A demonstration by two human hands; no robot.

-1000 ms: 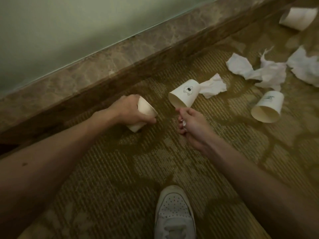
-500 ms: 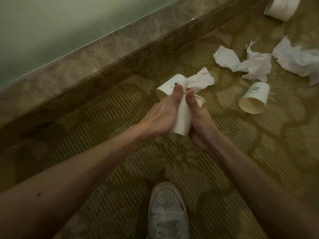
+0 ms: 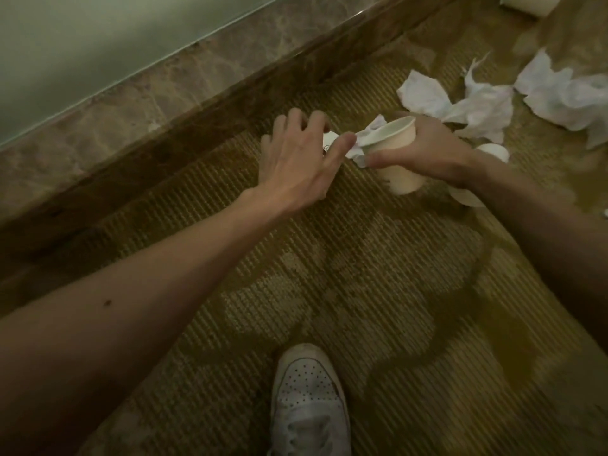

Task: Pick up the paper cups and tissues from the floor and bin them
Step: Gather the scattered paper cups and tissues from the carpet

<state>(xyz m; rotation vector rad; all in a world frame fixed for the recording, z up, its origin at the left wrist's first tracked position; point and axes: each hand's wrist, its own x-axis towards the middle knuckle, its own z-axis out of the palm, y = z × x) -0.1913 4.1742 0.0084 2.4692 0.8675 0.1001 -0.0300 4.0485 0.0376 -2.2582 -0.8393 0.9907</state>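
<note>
— What is hidden or cut off?

— A lying cup is almost wholly covered by the left hand; only a white sliver is seen. A third cup on the carpet is crossed by the right wrist, so only its two ends are shown. A far cup at one o'clock is cut by the frame's edge. Both hands are softened by blur.

— How are the hands posed?

— The left hand is held back-up at twelve o'clock, fingers straight and spread, its grip open. A small tissue is touched by one fingertip; whether it is pinched cannot be told. The right hand is placed at one o'clock, its grip closed round a paper cup, which is tilted with its mouth toward eleven o'clock. The small tissue is laid against that cup's rim.

— Can any writing be read?

— A small dark mark is printed on the lying cup, but it is too blurred to be read.

— And elsewhere?

— Crumpled tissues are scattered on the carpet at two o'clock, beyond the right hand. A white shoe is planted at six o'clock.
</note>
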